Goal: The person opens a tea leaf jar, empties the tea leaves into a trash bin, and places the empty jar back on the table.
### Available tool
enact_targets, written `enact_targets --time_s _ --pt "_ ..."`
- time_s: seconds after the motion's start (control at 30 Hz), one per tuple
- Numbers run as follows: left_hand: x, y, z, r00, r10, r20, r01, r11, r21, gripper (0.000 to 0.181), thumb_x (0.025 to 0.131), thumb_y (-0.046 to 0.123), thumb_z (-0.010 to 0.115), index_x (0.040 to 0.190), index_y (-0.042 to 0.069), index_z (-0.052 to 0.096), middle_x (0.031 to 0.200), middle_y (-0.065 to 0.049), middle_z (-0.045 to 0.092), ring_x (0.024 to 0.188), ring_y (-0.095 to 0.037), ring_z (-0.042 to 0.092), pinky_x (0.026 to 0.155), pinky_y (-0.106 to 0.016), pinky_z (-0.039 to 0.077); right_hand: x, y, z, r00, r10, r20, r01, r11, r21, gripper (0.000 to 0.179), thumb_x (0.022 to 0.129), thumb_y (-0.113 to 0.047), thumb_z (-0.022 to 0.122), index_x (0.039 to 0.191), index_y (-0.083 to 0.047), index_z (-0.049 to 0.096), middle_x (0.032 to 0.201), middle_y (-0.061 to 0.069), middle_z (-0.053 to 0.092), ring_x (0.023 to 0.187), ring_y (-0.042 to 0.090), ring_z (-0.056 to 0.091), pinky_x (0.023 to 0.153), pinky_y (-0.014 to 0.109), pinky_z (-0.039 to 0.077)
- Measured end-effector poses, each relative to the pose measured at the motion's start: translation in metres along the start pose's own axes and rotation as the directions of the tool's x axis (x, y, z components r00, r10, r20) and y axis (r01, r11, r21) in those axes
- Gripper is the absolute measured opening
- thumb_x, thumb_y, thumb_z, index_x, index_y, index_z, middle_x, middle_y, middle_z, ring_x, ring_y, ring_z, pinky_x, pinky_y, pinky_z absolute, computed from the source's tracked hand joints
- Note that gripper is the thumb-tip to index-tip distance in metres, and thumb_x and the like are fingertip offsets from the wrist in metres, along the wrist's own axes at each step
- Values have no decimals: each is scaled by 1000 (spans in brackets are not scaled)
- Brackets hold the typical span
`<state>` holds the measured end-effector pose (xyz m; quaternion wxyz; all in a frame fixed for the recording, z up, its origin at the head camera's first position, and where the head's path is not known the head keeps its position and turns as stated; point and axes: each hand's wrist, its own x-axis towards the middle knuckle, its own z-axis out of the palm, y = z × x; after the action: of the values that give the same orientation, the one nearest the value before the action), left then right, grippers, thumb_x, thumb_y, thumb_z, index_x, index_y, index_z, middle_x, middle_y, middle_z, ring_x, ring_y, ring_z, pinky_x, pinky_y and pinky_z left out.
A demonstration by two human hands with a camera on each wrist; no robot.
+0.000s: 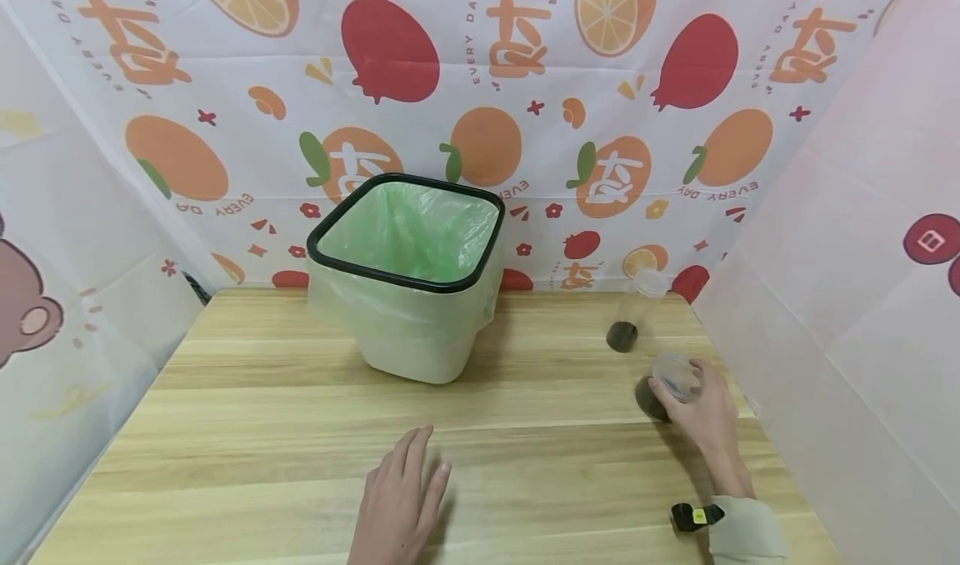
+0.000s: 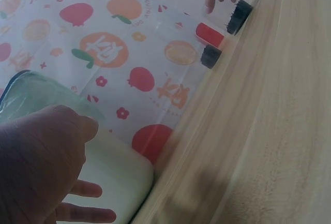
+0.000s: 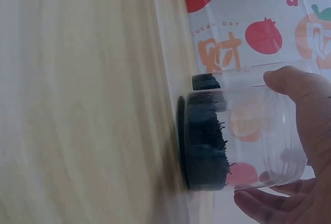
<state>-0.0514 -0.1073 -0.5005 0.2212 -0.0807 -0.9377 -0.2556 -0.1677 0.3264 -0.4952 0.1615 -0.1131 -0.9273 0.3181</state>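
My right hand (image 1: 708,411) grips a clear plastic jar (image 1: 651,398) near its top, with fingers and thumb around the wall. Dark shredded material fills the lower part of this jar (image 3: 207,146), and its base is right at the tabletop in the right wrist view. Behind it stands a second clear jar (image 1: 622,337), upright, also with dark material at the bottom. My left hand (image 1: 397,498) is over the front middle of the table, fingers extended and holding nothing.
A white bin (image 1: 420,348) with a black rim and a pale green liner bag stands at the back, left of the jars. The wooden table (image 1: 247,432) meets fruit-patterned cloth (image 1: 483,144) at the back and cloth walls at both sides.
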Motion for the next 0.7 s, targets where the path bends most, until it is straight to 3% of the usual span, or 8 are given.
enact_targets --time_s 0.17,0.47,0.7 --pt "1 0 0 1000 1 0 -1 1000 2 52 97 28 66 141 4 54 135 -19 63 112 -39 67 85 -59 55 0 -7 -3 999 27 -22 -27 999 17 87 84 -58 74 146 -4 47 144 26 56 129 49 52 100 68 43" --pt "3 1 1 1000 17 -12 -17 1000 3 52 96 27 67 140 3 54 132 -19 63 110 -38 66 85 -58 55 1 -22 -9 998 9 -61 -5 998 59 84 82 -57 77 143 -5 51 141 25 57 123 45 57 98 63 46" --pt "3 -1 2 998 43 -45 -43 999 -8 51 95 24 68 139 1 54 131 -20 64 114 -38 64 89 -57 54 0 -32 -15 1000 24 -9 -22 993 115 83 85 -59 74 145 -9 48 140 22 57 116 41 63 93 56 54"
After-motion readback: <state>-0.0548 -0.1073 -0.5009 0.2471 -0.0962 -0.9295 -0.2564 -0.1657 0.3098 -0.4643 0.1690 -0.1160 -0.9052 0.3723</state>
